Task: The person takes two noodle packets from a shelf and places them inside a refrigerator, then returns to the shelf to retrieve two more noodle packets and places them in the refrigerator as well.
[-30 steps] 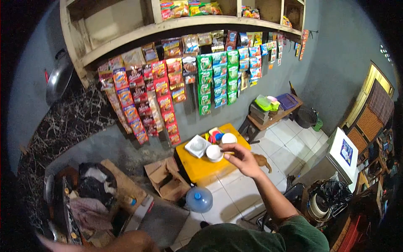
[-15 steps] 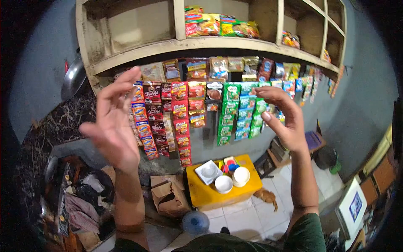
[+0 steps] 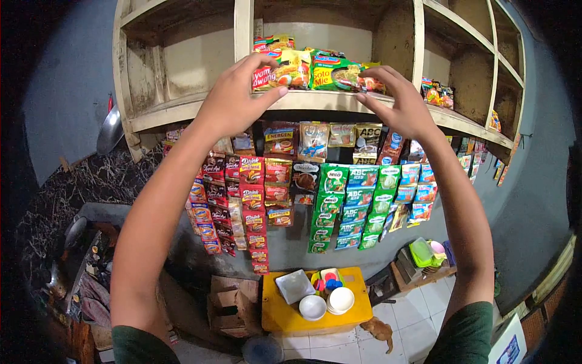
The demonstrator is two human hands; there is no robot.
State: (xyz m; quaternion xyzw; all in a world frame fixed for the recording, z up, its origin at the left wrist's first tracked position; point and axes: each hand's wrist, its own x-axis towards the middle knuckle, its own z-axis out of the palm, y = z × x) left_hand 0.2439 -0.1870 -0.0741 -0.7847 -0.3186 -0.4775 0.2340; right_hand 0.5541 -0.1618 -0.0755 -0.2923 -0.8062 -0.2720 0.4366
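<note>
Both arms reach up to the wooden shelf [image 3: 315, 100]. My left hand [image 3: 239, 94] is at the left end of a row of noodle packets, its fingers and thumb apart around the edge of a yellow and red packet [image 3: 291, 70]. At the row's right end, my right hand [image 3: 397, 100] curves with thumb and fingers apart, close to the green Soto Mie packet [image 3: 330, 73]. Whether the fingertips press on the packets is hard to tell. More packets stand behind the front ones.
Sachet strips [image 3: 327, 206] hang below the shelf. A yellow table [image 3: 279, 315] holds white bowls [image 3: 313, 307] and a square dish. Beside it are a cardboard box [image 3: 233, 303] and an orange cat [image 3: 379, 330] on the tiled floor. Noodle packets [image 3: 438, 94] lie in the right compartment.
My hands have moved up from in front of the hanging sachets to the packets on the shelf. The view has tilted upward, so the shelf appears closer.
</note>
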